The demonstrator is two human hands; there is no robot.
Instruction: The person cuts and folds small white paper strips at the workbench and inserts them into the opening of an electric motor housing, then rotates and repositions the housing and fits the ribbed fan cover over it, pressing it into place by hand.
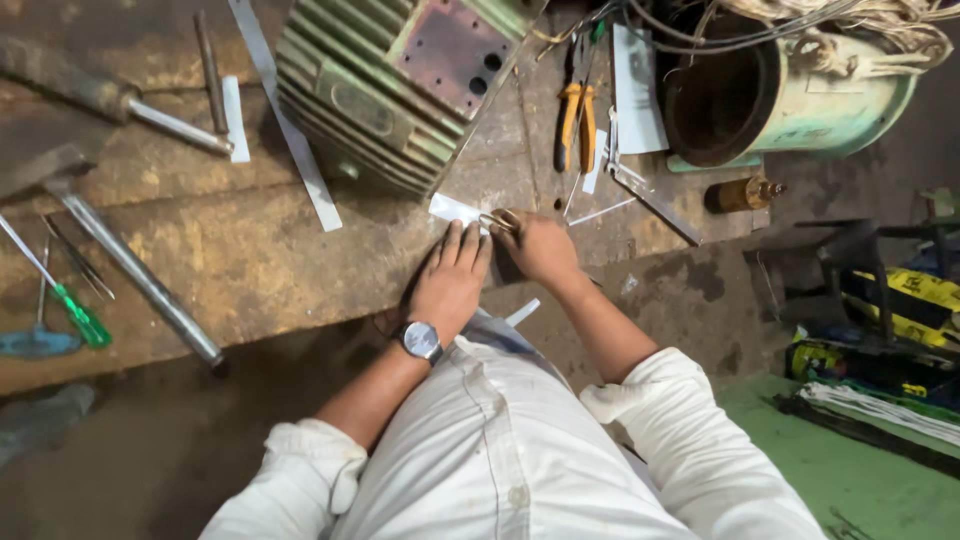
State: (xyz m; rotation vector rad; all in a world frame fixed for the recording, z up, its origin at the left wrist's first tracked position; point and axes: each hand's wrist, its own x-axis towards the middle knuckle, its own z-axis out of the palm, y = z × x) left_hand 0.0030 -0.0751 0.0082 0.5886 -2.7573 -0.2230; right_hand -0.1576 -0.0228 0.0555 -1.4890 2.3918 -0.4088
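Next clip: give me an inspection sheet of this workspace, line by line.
Surface: worn, stained wooden bench.
Job's things: small white sheet lying flat beside a ribbed green motor housing.
Clutter: orange-handled pliers, green screwdriver, metal rod, white strips, brown bottle.
Grippers: left hand flat on the sheet; right hand gripping a small tool, kind unclear.
Cables: wire bundle atop a green cylindrical shell.
Surroundings: green floor, yellow-black equipment.
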